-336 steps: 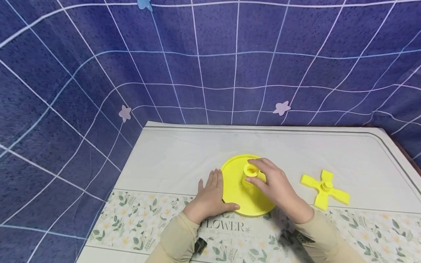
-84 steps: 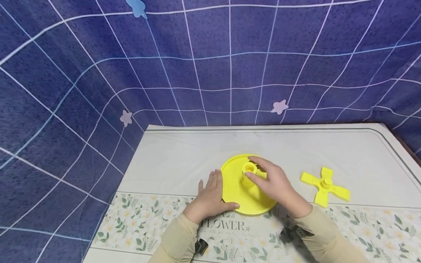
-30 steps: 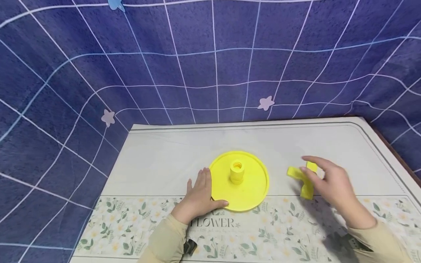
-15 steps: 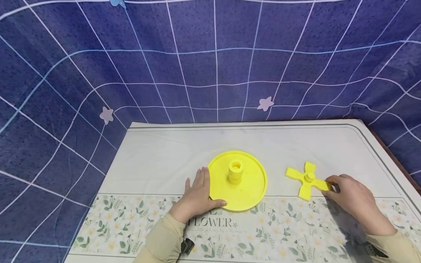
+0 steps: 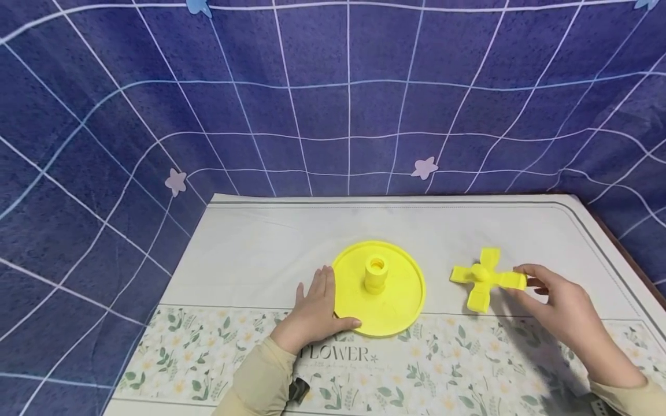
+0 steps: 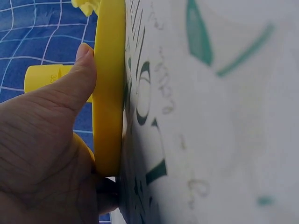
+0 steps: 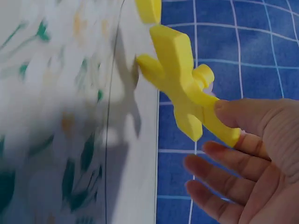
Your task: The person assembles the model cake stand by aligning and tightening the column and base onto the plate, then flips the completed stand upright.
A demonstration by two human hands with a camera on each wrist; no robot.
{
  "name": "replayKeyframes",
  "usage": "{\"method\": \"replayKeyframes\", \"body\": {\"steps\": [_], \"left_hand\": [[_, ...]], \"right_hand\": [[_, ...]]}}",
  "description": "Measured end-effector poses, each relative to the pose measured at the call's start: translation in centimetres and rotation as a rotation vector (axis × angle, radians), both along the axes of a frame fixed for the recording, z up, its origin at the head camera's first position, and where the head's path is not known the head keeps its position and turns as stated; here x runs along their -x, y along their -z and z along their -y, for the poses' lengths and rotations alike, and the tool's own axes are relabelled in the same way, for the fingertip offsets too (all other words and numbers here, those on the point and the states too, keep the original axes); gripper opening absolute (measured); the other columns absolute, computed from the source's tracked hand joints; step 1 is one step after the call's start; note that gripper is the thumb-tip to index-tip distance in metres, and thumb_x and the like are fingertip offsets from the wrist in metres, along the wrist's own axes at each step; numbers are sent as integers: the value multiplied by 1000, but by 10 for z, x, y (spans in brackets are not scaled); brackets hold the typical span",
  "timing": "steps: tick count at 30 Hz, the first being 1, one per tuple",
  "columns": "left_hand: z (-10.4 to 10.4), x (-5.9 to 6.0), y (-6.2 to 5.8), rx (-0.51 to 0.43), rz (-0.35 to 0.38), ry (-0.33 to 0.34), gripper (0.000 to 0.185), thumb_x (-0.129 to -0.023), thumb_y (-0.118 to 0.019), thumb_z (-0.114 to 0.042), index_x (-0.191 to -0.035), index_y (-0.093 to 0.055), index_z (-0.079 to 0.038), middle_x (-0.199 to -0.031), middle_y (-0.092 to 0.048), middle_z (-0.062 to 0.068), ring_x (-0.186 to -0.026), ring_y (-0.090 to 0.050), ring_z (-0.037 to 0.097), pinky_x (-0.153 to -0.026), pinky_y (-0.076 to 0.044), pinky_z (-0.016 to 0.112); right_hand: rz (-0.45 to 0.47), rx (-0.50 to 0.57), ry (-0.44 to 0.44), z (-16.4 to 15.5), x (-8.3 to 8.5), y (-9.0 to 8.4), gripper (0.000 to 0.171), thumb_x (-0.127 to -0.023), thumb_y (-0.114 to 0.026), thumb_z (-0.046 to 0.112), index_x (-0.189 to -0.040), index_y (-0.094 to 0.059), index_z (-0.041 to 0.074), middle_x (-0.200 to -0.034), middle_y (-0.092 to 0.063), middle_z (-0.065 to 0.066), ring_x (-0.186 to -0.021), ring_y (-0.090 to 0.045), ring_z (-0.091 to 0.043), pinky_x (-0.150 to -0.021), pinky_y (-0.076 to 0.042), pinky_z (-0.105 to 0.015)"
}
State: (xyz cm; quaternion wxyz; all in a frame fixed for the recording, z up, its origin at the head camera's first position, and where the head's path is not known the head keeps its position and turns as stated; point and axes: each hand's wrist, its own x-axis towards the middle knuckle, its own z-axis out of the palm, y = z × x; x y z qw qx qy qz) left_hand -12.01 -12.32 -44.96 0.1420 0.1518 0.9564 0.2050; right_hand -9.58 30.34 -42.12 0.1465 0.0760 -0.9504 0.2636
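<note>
A round yellow disc [image 5: 395,300] with a short hollow post [image 5: 376,273] at its centre lies on the table. My left hand [image 5: 314,315] rests flat against the disc's left rim, its thumb along the near edge; the left wrist view shows the thumb [image 6: 77,81] on the rim of the disc [image 6: 110,93]. A yellow four-armed cross piece [image 5: 485,280] with a small hub is lifted off the cloth to the right. My right hand [image 5: 551,303] pinches its right arm between thumb and forefinger; the right wrist view shows the cross piece [image 7: 180,84] tilted above the table.
A white tablecloth [image 5: 270,254] with a floral band along the near side covers the table. A blue grid-patterned backdrop [image 5: 333,92] with small star shapes stands behind and to the left. The table's right edge [image 5: 624,254] runs close to my right hand.
My right hand left the disc's post, moved right to the cross piece, took hold of one arm and raised it off the cloth. My left hand stayed on the disc's rim.
</note>
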Motion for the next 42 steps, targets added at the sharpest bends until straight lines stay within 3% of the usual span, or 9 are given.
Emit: {"method": "replayKeyframes", "body": {"steps": [4, 6, 8, 16, 26, 34, 39, 42], "left_hand": [[0, 0, 0, -3, 5, 2, 123, -79, -64, -69, -154, 0, 4, -161, -1, 22, -148, 0, 34, -113, -1, 62], [0, 0, 0, 1, 7, 2, 123, -79, -64, -70, -154, 0, 4, -161, -1, 21, -148, 0, 33, -113, 0, 62], [0, 0, 1, -1, 6, 1, 124, -79, -64, -70, -154, 0, 4, -161, -1, 21, -148, 0, 33, -113, -1, 62], [0, -1, 1, 5, 9, 11, 124, -79, -63, -71, -154, 1, 3, -161, 0, 20, -148, 1, 33, -113, 0, 62], [-1, 0, 0, 12, 5, 14, 123, -79, -63, -71, -154, 0, 3, -162, -1, 19, -148, 1, 33, -113, -1, 62], [0, 0, 2, 34, 15, 5, 124, -78, -62, -72, -154, 1, 2, -162, 2, 18, -148, 2, 32, -113, -1, 62], [2, 0, 2, 37, 15, 2, 124, -78, -61, -73, -155, 2, 1, -162, 2, 17, -148, 3, 31, -113, -1, 62], [2, 1, 2, 41, 18, 0, 124, -78, -60, -74, -155, 3, 1, -162, 3, 17, -148, 3, 31, -113, 0, 62]], "right_hand": [[-75, 83, -30, 14, 1, -2, 42, -78, -79, 0, -116, -63, 5, -96, -71, -16, -82, -61, 1, -66, -46, -11], [-105, 117, -43, 21, 2, -3, 43, -80, -78, 0, -119, -62, 5, -94, -71, -14, -83, -51, 15, -69, -42, -5], [-141, 145, -51, 30, 4, -4, 43, -82, -76, 0, -122, -63, 7, -95, -71, -13, -86, -48, 20, -72, -42, -4], [-276, 284, -123, 66, 12, -11, 50, -86, -70, -6, -133, -60, 8, -119, -66, -13, -102, -52, 15, -82, -41, -3], [-332, 406, -213, 113, 28, -18, 61, -77, -72, -15, -133, -56, 1, -107, -67, -15, -95, -57, 6, -79, -47, -10], [-360, 408, -324, 144, 38, -27, 48, -78, -73, -11, -123, -60, -1, -106, -68, -9, -93, -62, -3, -77, -52, -19], [-413, 336, -408, 159, 45, -29, 42, -81, -72, -2, -122, -63, 1, -114, -67, -8, -94, -63, -16, -78, -52, -22], [-454, 269, -462, 167, 48, -30, 36, -89, -69, 12, -123, -63, 3, -116, -67, -7, -97, -63, -20, -79, -51, -22]]}}
